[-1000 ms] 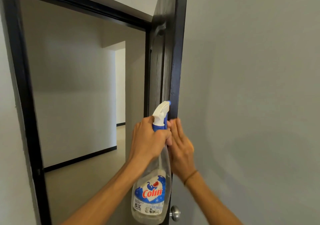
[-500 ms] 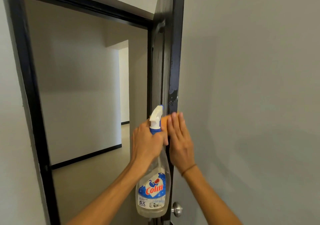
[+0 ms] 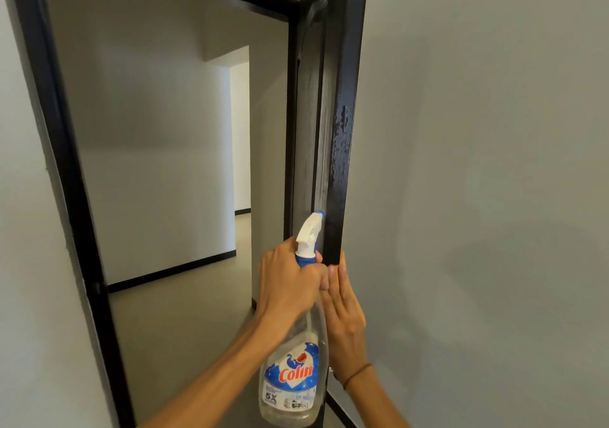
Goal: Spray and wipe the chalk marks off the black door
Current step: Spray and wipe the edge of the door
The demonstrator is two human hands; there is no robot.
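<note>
Glossy black door edge (image 3: 342, 164) — wet-beaded, clear plastic spray bottle (image 3: 293, 378), matt grey wall (image 3: 478, 164)

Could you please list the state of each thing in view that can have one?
black door: swung open, edge toward the camera, wet droplets on that edge
spray bottle: upright, gripped at the neck, little liquid left
left hand: grips the bottle neck
right hand: fingers straight, pressing an orange cloth on the door edge
</note>
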